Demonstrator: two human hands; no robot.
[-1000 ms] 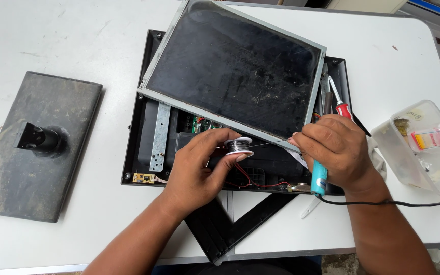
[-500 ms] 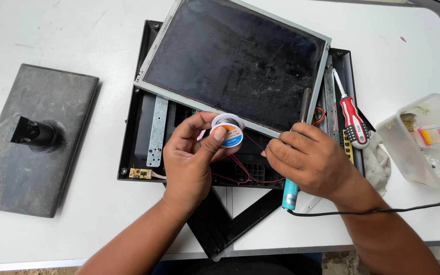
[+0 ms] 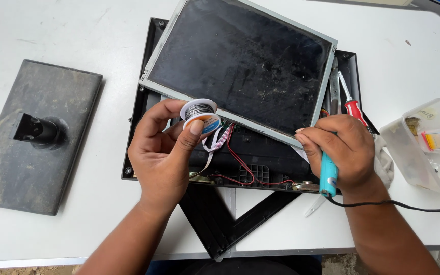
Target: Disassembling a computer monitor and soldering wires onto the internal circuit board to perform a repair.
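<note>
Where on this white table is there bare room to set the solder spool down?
Bare table lies between the grey stand base and the opened monitor case, and along the far left edge. The right side is crowded: red screwdriver, plastic container, cord. The left hand holds the solder spool; the right hand grips the soldering iron.

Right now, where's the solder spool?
In the head view, the solder spool sits pinched in the left hand, left of centre, just below the lifted screen panel.

A white desk (image 3: 92, 35) carries an opened monitor case (image 3: 260, 153) at its middle. Left of the case lies a dark stand base (image 3: 31, 137); right of it, a clear plastic tub (image 3: 429, 147).
</note>
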